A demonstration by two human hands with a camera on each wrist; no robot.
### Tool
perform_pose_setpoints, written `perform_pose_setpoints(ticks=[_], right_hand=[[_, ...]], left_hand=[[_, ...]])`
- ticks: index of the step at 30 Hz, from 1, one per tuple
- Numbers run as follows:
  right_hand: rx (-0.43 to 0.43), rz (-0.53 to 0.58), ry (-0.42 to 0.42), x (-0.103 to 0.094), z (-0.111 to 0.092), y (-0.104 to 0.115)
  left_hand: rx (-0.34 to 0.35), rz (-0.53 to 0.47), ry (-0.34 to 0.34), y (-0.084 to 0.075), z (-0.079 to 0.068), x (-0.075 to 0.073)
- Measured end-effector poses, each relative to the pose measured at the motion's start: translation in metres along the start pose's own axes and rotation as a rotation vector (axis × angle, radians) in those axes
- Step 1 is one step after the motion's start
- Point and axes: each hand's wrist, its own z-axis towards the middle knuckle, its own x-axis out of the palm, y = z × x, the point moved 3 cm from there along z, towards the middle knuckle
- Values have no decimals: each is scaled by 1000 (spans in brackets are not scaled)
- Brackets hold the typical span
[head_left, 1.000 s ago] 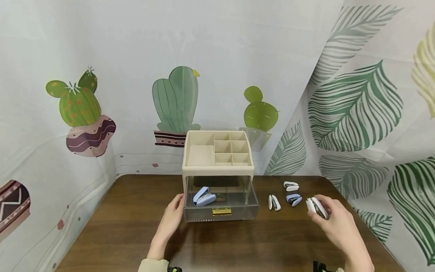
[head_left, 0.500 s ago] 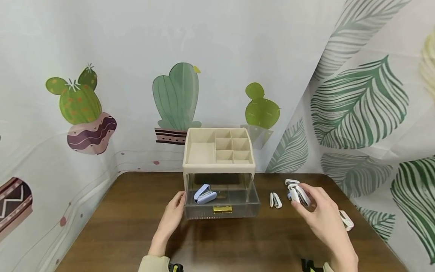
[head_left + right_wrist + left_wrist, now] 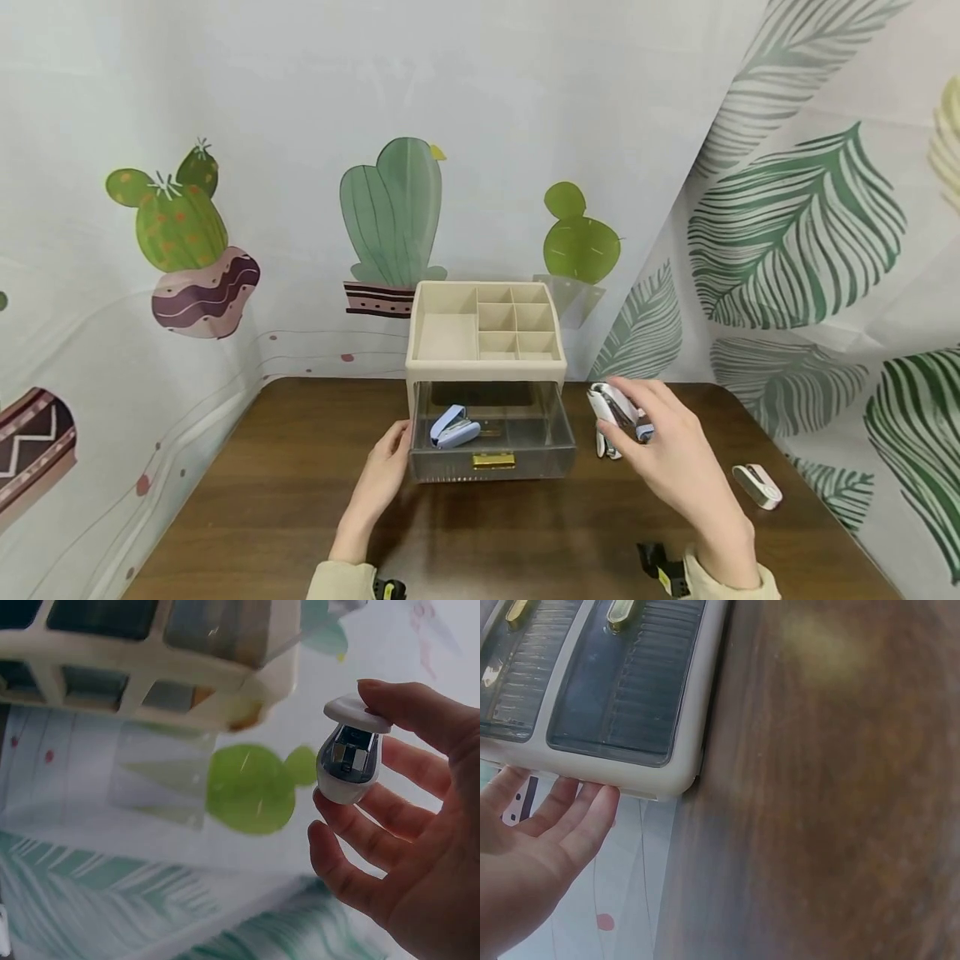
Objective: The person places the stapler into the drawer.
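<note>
My right hand (image 3: 675, 454) pinches a small white stapler (image 3: 609, 402) above the table, right of the pulled-out drawer. In the right wrist view, the thumb and fingertips grip this white stapler (image 3: 349, 761), and its front end faces the camera. My left hand (image 3: 380, 477) touches the left side of a cream desk organizer (image 3: 486, 367). Fairly straight fingers press on that side in the left wrist view. Inside the clear grey drawer (image 3: 450, 468) lies a blue stapler (image 3: 456, 430). Below my right hand, another white stapler (image 3: 604, 447) and a blue stapler (image 3: 645, 432) are partly hidden.
A further white stapler (image 3: 759, 486) lies near the right edge of the brown wooden table (image 3: 277, 500). Open compartments fill the organizer's top, and a gold handle (image 3: 493, 461) is on the drawer front. A patterned cloth (image 3: 300, 208) hangs behind.
My right hand has carried the white stapler leftward and up, towards the drawer. The white stapler at the right edge has come into sight. My left hand stays against the organizer.
</note>
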Motion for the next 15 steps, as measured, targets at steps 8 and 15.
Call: perform_pose_setpoints(ticks=[8, 15], right_hand=[[-127, 24, 78, 15, 24, 24], [-205, -10, 156, 30, 37, 40]], left_hand=[[-13, 25, 2, -1, 0, -1], [-4, 29, -8, -1, 0, -1]])
